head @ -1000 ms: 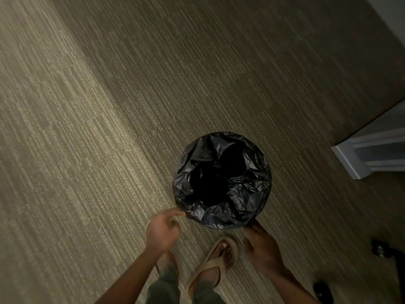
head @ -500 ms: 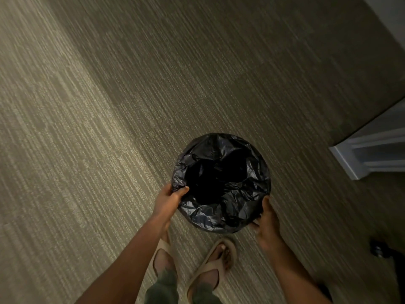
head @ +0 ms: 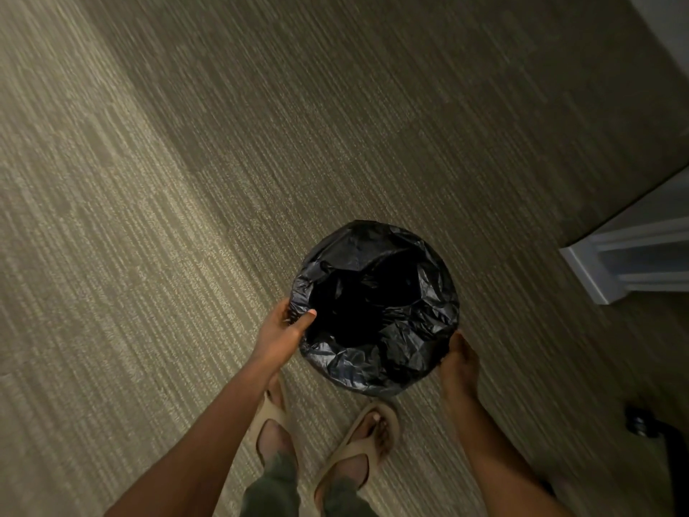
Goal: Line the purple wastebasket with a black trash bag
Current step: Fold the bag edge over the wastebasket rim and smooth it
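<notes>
A crinkled black trash bag (head: pixel 402 341) covers the round wastebasket on the carpet, folded over its rim, so none of the purple shows. The bag's mouth hangs open into a dark hollow. My left hand (head: pixel 279 335) grips the left rim, thumb hooked inside over the plastic. My right hand (head: pixel 460 358) presses against the lower right side of the bagged basket, fingers partly hidden behind it.
Striped beige carpet (head: pixel 186 218) spreads all around. My two feet in tan sandals (head: pixel 358 442) stand just below the basket. A white door frame and baseboard (head: pixel 604 266) juts in at the right. A dark wheeled chair base (head: pixel 645 427) sits at the lower right.
Both hands rose from below the basket to its sides. My left thumb hooked over the rim and my right hand settled against the right side.
</notes>
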A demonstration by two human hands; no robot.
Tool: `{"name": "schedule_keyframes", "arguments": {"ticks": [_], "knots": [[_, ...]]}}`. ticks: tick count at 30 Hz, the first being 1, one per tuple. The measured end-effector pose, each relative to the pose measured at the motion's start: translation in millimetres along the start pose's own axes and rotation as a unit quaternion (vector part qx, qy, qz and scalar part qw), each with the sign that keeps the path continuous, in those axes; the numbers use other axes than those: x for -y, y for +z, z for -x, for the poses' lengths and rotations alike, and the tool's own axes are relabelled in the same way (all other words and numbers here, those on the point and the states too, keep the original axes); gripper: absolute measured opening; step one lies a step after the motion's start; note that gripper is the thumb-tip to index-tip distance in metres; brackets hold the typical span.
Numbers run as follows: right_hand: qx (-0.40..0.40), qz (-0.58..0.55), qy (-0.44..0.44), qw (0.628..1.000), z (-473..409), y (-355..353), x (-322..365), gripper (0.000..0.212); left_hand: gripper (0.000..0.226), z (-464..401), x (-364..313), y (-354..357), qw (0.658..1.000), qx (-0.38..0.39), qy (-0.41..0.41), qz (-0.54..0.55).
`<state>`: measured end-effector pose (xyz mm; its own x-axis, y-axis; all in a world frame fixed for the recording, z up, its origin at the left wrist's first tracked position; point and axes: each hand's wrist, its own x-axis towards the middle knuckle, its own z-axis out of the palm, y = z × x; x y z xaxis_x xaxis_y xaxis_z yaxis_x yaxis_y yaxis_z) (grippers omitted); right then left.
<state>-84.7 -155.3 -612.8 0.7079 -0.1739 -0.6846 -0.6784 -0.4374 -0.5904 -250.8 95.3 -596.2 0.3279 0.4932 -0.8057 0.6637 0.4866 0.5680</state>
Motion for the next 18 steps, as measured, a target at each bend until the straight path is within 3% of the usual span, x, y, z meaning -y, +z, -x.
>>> {"name": "schedule_keyframes", "arguments": {"ticks": [3,6,9,13,15,18], "knots": [[-0.047,0.004,-0.031,0.998,3,0,11,0.053,0.060,-1,-2,-2,0.990,-0.107,0.039,-0.085],[-0.053,0.103,-0.115,0.987,3,-5,22,0.042,0.072,2,-7,-2,0.966,-0.193,0.084,-0.152],[0.019,0.199,-0.122,0.972,0,-3,27,0.039,0.056,-3,-15,4,0.980,-0.124,0.076,-0.134],[0.040,0.194,-0.113,0.974,-5,-7,31,0.039,0.057,-9,-22,3,0.991,-0.043,0.056,-0.110],[0.031,0.174,-0.118,0.977,-5,-11,33,0.041,0.077,-6,-24,-1,0.990,-0.067,0.047,-0.112],[-0.022,0.173,-0.125,0.977,0,-15,32,0.057,0.089,7,-17,-7,0.975,-0.194,0.045,-0.096]]}}
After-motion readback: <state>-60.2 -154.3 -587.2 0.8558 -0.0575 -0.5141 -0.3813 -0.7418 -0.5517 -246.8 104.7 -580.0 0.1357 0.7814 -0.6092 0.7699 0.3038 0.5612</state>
